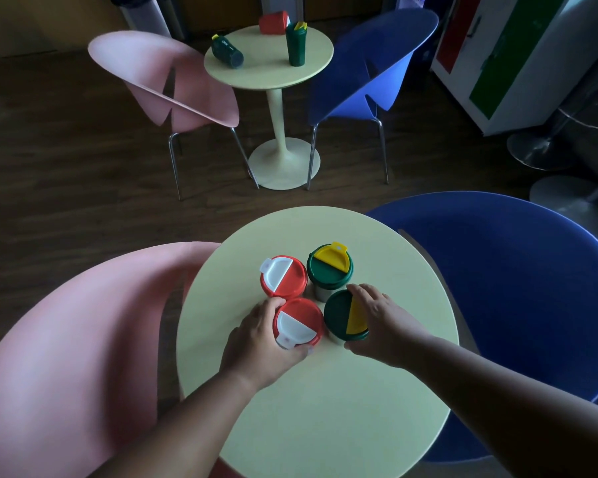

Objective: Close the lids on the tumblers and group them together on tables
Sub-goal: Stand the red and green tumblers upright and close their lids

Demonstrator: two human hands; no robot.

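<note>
Red tumbler (298,322) gripped by left hand (263,343) | green tumbler (346,315) gripped by right hand (384,322)

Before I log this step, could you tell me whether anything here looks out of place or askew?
Yes, on the far round table: a dark green tumbler and a red tumbler lie tipped on their sides, and the upright green tumbler's yellow flap stands open. The four near tumblers stand upright.

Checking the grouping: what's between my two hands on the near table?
In the head view, the near red tumbler gripped by the left hand and the near green tumbler under the right hand.
</note>
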